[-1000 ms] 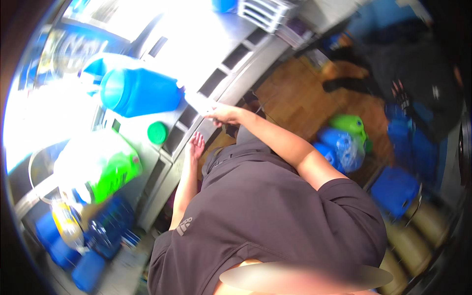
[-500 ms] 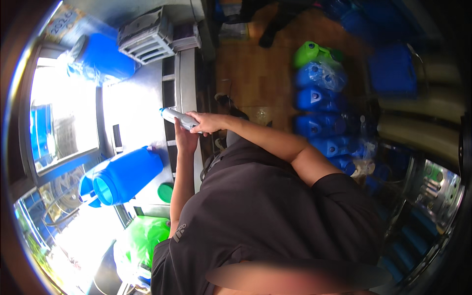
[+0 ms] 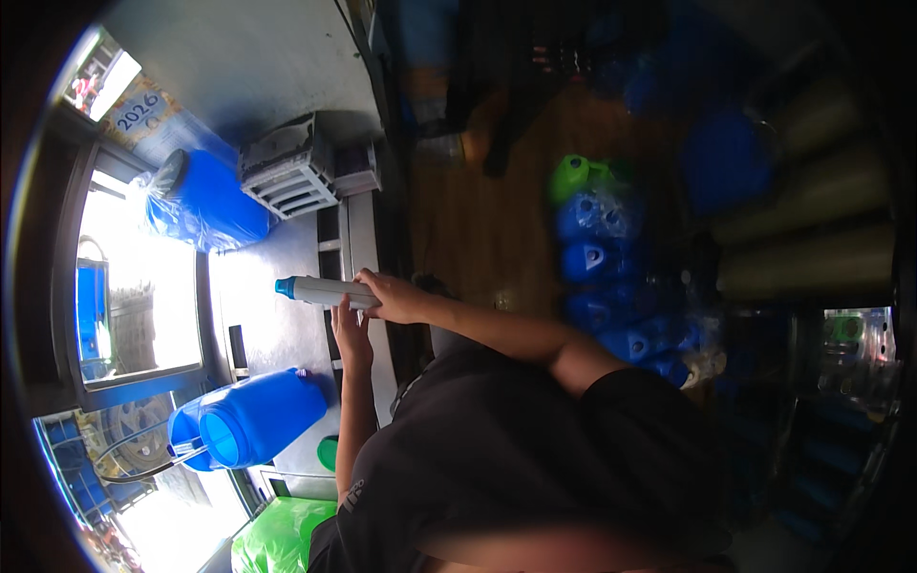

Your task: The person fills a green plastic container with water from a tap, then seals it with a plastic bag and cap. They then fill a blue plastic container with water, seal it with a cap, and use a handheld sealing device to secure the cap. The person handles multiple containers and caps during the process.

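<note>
A slim, light grey bottle-shaped thing with a blue tip [image 3: 325, 291] lies nearly level across my two hands, its tip pointing left toward the bright window. My right hand [image 3: 390, 298] is wrapped round its right end. My left hand [image 3: 351, 332] supports it from the near side, the fingers against its body; part of the grip is hidden behind it. Both hands are over the edge of the shiny metal counter [image 3: 272, 329]. What exact kind of container or tool it is, I cannot make out.
A large open blue barrel [image 3: 267, 420] lies on the counter, near a green lid [image 3: 328, 453] and a green plastic bag [image 3: 282, 535]. Farther back are a plastic-wrapped blue drum [image 3: 215, 196] and a grey slatted rack [image 3: 287, 172]. Blue jugs [image 3: 587, 258] line the floor at right.
The grey thing has swung from slanting to nearly level, its blue tip farther left. Both hands still hold it. The whole view has shifted, so the counter items appear lower.
</note>
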`<action>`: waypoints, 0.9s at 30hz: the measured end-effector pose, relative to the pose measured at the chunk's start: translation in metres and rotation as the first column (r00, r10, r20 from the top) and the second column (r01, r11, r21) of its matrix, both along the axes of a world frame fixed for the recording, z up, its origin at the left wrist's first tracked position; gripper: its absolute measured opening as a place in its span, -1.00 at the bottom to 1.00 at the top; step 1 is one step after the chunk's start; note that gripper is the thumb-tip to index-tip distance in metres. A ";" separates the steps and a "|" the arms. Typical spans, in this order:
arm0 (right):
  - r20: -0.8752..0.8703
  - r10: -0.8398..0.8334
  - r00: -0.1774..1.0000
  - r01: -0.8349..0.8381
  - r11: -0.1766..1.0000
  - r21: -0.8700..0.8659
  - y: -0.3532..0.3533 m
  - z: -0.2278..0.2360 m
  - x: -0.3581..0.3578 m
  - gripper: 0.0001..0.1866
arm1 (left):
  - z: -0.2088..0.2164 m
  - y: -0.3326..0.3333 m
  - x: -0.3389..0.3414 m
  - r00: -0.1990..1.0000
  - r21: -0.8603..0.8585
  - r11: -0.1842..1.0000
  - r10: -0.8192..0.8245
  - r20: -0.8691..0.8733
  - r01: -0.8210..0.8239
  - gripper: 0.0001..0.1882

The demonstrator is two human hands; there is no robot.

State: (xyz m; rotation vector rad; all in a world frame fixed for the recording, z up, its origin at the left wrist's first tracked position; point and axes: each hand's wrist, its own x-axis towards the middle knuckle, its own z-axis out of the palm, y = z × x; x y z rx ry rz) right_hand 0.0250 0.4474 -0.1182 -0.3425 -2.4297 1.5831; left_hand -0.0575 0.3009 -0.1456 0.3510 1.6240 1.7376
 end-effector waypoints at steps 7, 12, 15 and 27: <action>-0.012 0.046 0.999 -0.047 0.998 -0.033 0.020 0.033 -0.015 -0.35 | 0.053 0.031 -0.007 0.981 0.085 0.983 0.152 0.122 -0.163 -0.58; -0.113 0.023 0.993 -0.027 0.999 -0.038 0.040 0.036 -0.031 -0.31 | 0.074 0.055 -0.015 0.984 0.147 0.974 0.163 0.073 -0.173 -0.61; -0.126 0.014 0.992 -0.021 0.998 -0.055 0.057 0.039 -0.035 -0.34 | 0.076 0.071 -0.024 0.989 0.182 0.973 0.129 0.070 -0.139 -0.62; -0.132 -0.093 0.987 0.081 0.992 -0.096 0.131 0.044 -0.066 -0.43 | 0.078 0.147 -0.071 0.998 0.254 0.966 -0.043 -0.041 0.052 -0.61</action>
